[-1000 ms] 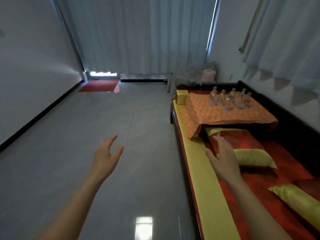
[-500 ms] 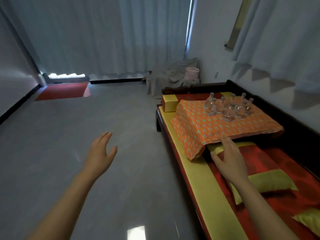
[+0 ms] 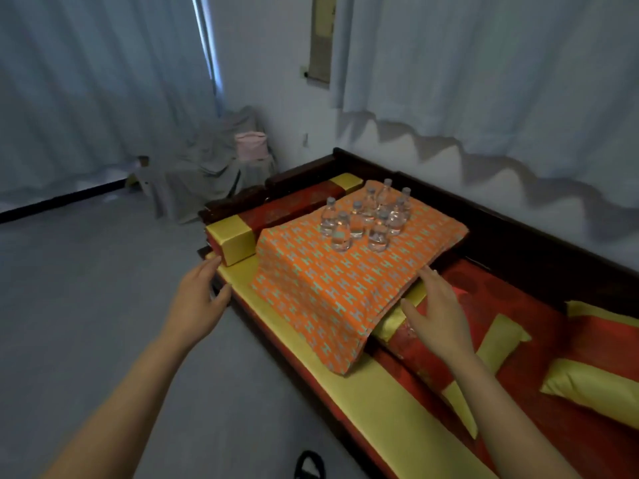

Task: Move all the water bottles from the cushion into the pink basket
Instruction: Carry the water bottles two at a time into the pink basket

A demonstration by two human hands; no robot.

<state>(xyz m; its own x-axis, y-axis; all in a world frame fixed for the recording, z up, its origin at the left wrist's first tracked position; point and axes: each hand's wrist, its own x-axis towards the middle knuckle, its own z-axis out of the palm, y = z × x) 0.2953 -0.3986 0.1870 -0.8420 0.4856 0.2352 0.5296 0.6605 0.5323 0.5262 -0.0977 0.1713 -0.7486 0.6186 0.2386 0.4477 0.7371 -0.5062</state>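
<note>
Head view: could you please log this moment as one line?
left hand open, empty | right hand open, empty | bottles upright on orange cushion | pink basket far corner

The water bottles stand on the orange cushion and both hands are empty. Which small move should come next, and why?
Probably reach the right hand forward to the nearest bottle. Both hands are open and hold nothing; the left hand hovers over the floor beside the bench. All the water bottles stand upright on the orange cushion, and the pink basket sits far behind.
</note>
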